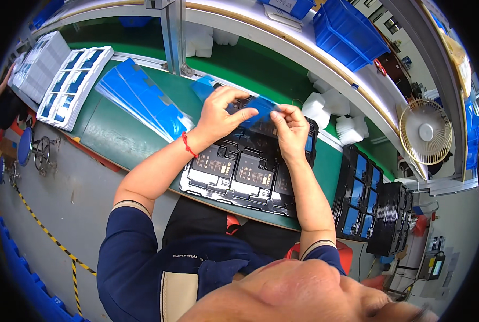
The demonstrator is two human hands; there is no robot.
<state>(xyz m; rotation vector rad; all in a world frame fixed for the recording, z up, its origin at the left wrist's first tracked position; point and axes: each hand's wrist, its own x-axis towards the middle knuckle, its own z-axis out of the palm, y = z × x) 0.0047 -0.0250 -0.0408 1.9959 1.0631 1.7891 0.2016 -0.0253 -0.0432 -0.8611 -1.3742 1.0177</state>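
Observation:
A small translucent blue film sheet is stretched between my hands above a black plastic tray. My left hand, with a red cord at its wrist, grips the film's left side with thumb and fingers. At the other side, my right hand pinches the film's edge between thumb and fingertips. Flat black battery packs with printed labels lie in the tray's pockets. The tray's far part is partly hidden by my hands and the film. Fanned blue film strips lie on the green table to the left.
White trays holding blue-covered pieces stand at the far left end. Black trays with blue-covered pieces are stacked at the right. A shelf overhead carries blue bins. A fan stands at the right. Table edge runs before me.

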